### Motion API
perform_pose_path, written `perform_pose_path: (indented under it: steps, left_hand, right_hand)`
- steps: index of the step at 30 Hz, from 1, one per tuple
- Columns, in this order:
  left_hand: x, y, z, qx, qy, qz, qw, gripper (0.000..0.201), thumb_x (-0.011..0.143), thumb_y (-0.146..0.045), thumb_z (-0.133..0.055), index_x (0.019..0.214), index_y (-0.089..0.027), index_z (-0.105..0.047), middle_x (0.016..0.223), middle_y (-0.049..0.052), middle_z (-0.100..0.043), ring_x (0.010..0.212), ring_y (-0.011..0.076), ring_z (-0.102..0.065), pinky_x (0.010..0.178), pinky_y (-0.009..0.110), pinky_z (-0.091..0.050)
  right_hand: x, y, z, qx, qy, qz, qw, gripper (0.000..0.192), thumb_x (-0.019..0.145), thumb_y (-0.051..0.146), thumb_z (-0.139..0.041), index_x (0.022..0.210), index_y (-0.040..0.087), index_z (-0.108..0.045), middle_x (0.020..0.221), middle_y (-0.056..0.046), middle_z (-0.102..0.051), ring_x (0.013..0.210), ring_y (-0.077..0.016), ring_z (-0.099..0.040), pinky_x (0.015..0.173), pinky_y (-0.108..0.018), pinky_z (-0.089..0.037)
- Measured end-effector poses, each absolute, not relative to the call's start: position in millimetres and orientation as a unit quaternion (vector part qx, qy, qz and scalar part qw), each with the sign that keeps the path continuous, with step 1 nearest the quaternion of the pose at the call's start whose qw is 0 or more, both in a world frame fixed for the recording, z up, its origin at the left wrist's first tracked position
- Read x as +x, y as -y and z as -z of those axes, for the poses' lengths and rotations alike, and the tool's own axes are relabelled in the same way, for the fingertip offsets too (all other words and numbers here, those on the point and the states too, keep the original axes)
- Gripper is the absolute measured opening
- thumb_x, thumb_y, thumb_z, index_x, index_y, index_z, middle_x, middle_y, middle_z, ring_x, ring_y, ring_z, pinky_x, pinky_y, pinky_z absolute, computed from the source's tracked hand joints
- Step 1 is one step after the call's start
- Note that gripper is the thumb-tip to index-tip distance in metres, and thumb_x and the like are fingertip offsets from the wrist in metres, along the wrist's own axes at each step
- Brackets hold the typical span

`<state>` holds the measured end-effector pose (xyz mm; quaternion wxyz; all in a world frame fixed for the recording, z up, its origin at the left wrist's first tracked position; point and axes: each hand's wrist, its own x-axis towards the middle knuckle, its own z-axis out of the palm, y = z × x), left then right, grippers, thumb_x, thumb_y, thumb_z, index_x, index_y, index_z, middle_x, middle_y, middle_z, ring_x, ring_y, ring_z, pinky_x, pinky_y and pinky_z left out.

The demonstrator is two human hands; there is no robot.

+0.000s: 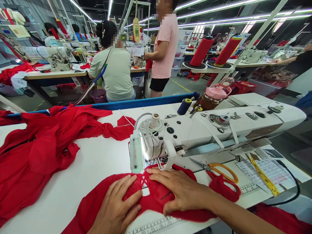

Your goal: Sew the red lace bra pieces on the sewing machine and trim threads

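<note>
Head view: both hands flat on red fabric at the sewing machine

Left hand [117, 204] and right hand [179, 190] lie spread, palms down, pressing a red fabric piece [156, 198] onto the white table [97, 162], just before the sewing machine [214, 128]. Orange-handled scissors [219, 170] rest beside the right hand; a red fabric heap [44, 146] lies to the left.

White table [97, 162]: red fabric [36, 152], sewing machine [214, 126], scissors [219, 170], tape measure [263, 175].

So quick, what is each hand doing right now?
Left hand: open, flat on the red fabric, gripping nothing.
Right hand: open, fingers spread, pressing the same fabric by the sewing machine.
</note>
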<state>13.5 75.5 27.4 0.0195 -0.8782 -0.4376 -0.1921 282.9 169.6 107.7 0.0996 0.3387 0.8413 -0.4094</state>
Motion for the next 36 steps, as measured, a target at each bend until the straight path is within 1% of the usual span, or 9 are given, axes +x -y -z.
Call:
perform_pose_path:
  steps: [3,9,16,22,26,30,36]
  left_hand:
    - [15.1,-73.9,-26.7,-0.869,0.453,0.199,0.01,0.028,0.096,-0.025,-0.06,0.123,-0.03,-0.066,0.15,0.008,-0.05,0.133,0.0297,-0.05,0.1,0.047,-0.051]
    - [15.3,-72.9,-23.9,-0.866,0.457,0.202,0.0,0.029,0.096,-0.025,-0.059,0.123,-0.031,-0.065,0.15,0.008,-0.049,0.134,0.0303,-0.049,0.101,0.048,-0.05]
    - [14.4,-73.7,-23.6,-0.863,0.456,0.215,0.002,0.03,0.095,-0.023,-0.06,0.124,-0.032,-0.065,0.151,0.006,-0.049,0.134,0.0292,-0.049,0.102,0.046,-0.049]
    - [13.3,-74.2,-24.6,-0.87,0.448,0.207,0.007,0.032,0.094,-0.023,-0.061,0.124,-0.031,-0.065,0.151,0.008,-0.049,0.134,0.0296,-0.05,0.101,0.047,-0.05]
    - [12.8,-75.5,-25.3,-0.871,0.441,0.215,0.027,0.033,0.094,-0.028,-0.062,0.127,-0.028,-0.063,0.147,0.008,-0.054,0.131,0.0281,-0.054,0.099,0.043,-0.052]
    - [12.5,-75.5,-24.3,-0.862,0.454,0.224,0.034,0.042,0.094,-0.033,-0.062,0.134,-0.021,-0.057,0.142,0.009,-0.059,0.129,0.0267,-0.056,0.102,0.04,-0.051]
    - [12.6,-75.7,-23.1,-0.862,0.453,0.226,0.035,0.036,0.094,-0.035,-0.062,0.127,-0.02,-0.058,0.142,0.008,-0.06,0.13,0.0257,-0.055,0.102,0.039,-0.051]
  right_hand:
    - [283.1,-169.5,-108.2,0.337,-0.84,0.412,0.106,0.09,0.077,0.059,-0.074,0.152,0.024,-0.042,0.165,-0.007,-0.024,0.149,-0.0372,-0.025,0.121,-0.057,-0.018]
    - [286.5,-169.6,-102.6,0.331,-0.842,0.419,0.081,0.089,0.076,0.059,-0.075,0.152,0.025,-0.043,0.165,-0.006,-0.025,0.148,-0.0368,-0.027,0.122,-0.055,-0.016]
    - [285.0,-170.0,-106.0,0.334,-0.839,0.42,0.089,0.089,0.076,0.058,-0.075,0.152,0.025,-0.043,0.164,-0.006,-0.026,0.148,-0.0373,-0.027,0.121,-0.056,-0.016]
    - [286.2,-169.8,-104.2,0.336,-0.839,0.419,0.091,0.09,0.076,0.059,-0.075,0.152,0.024,-0.042,0.164,-0.007,-0.026,0.149,-0.0374,-0.026,0.121,-0.057,-0.016]
    - [285.1,-170.0,-104.5,0.337,-0.839,0.416,0.101,0.091,0.075,0.059,-0.075,0.153,0.025,-0.042,0.165,-0.006,-0.025,0.149,-0.0385,-0.025,0.121,-0.058,-0.017]
    - [284.9,-169.8,-103.8,0.335,-0.84,0.416,0.092,0.09,0.076,0.06,-0.075,0.153,0.027,-0.042,0.164,-0.006,-0.026,0.148,-0.038,-0.026,0.121,-0.058,-0.016]
    - [286.8,-170.0,-100.7,0.328,-0.844,0.415,0.088,0.09,0.076,0.06,-0.074,0.153,0.027,-0.04,0.165,-0.006,-0.025,0.149,-0.0379,-0.025,0.121,-0.058,-0.016]
